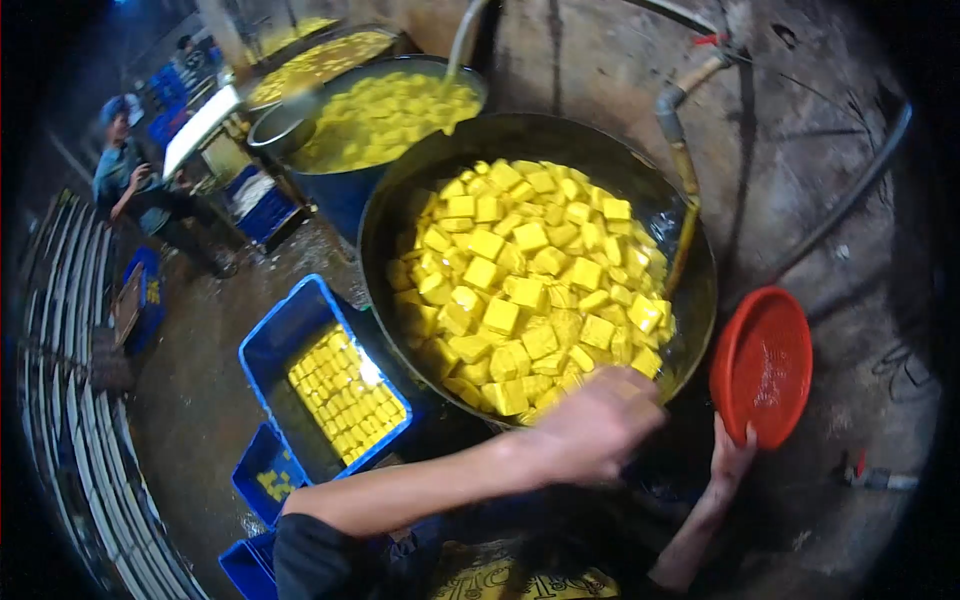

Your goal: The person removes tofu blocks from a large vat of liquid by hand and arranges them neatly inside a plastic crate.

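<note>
A large round vat [372, 250] in front of me is heaped with yellow tofu blocks [528, 292] in liquid. My left hand [600, 425] is over the vat's near edge, close to the tofu. Motion smears its fingers, so whether they hold anything cannot be made out. To the right of the vat, my right hand [735, 450] grips the lower rim of a red plastic colander [765, 370]. The colander is tilted on its side, and no tofu shows inside it.
Left of the vat stands a blue crate [262, 362] with rows of yellow blocks; smaller blue bins are below it. Behind is another vat [400, 115] of yellow pieces. A pipe [684, 150] reaches the vat's right rim. One person [140, 180] stands far left.
</note>
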{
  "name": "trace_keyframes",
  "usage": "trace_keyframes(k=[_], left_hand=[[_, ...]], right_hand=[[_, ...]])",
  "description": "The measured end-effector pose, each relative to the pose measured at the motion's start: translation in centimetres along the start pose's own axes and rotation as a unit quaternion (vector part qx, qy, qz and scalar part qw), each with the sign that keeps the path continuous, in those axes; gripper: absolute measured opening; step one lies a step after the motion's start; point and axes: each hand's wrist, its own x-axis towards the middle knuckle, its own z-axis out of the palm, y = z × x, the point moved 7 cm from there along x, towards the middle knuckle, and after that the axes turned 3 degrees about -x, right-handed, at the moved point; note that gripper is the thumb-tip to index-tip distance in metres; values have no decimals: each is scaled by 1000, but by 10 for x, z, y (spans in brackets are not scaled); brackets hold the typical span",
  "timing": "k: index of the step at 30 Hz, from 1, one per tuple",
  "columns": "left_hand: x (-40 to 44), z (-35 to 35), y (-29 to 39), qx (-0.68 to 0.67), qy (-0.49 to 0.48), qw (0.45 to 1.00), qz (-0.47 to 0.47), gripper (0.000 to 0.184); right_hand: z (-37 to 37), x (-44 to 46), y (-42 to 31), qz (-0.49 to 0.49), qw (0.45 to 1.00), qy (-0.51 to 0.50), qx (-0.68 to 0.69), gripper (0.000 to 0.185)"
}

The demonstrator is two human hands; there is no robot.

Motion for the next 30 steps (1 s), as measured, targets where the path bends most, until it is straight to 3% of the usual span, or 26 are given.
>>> trace_keyframes(k=[1, 2, 3, 4, 6, 8, 9, 10, 11, 12, 13, 15, 16, 18, 19, 21, 24, 25, 28, 30], left_hand=[[-14, -16, -23, 25, -10, 998, -61, 55], [-28, -35, -45, 51, -19, 991, -124, 50], [-43, -46, -74, 93, -48, 980, -172, 46], [-56, -53, -105, 133, -71, 964, -221, 43], [-72, -62, -158, 167, -120, 938, -278, 39], [-71, -55, -201, 170, -162, 932, -275, 35], [-68, -47, -218, 183, -176, 931, -263, 33], [-67, -34, -231, 176, -176, 935, -254, 33], [-65, -20, -244, 210, -205, 925, -240, 30], [-63, -9, -252, 245, -236, 913, -225, 27], [-66, 1, -258, 249, -289, 893, -238, 26], [-73, 16, -268, 219, -400, 843, -284, 27], [-78, 23, -271, 237, -372, 860, -257, 26], [-91, 35, -275, 224, -388, 853, -268, 26], [-98, 39, -277, 223, -388, 855, -264, 26], [-95, 33, -268, 215, -349, 901, -139, 27], [-75, -1, -271, 120, -383, 898, -180, 26], [-65, -15, -280, 63, -340, 929, -130, 22], [-41, -55, -329, 116, -263, 942, -174, 24], [-38, -57, -374, 220, -258, 928, -153, 27]], right_hand=[[16, 11, 3, 33, 972, -54, 228, 55], [28, 16, -1, 74, 906, -92, 406, 58], [33, 17, -15, 74, 881, -91, 459, 63], [15, -4, -54, 132, 903, -20, 408, 65], [-10, -42, -148, -40, 935, 142, 323, 73], [-4, -75, -220, -220, 904, 138, 340, 51], [-5, -112, -282, -489, 849, 176, 100, 36], [25, -114, -314, -355, 894, -29, 270, 25], [69, -117, -337, -400, 868, -113, 273, 26], [123, -126, -355, -365, 854, -276, 246, 34], [162, -135, -371, -393, 852, -329, 106, 42], [244, -132, -380, -464, 846, -262, -26, 43], [263, -132, -382, -460, 849, -259, -25, 43], [301, -140, -373, -447, 815, -352, -105, 37], [306, -140, -367, -445, 818, -349, -107, 37], [310, -147, -361, -469, 798, -350, -145, 38], [298, -137, -363, -434, 789, -426, -90, 38], [289, -128, -370, -440, 777, -442, -87, 40], [270, -81, -398, -301, 822, -484, 13, 41], [267, -40, -440, -300, 861, -396, -107, 47]])
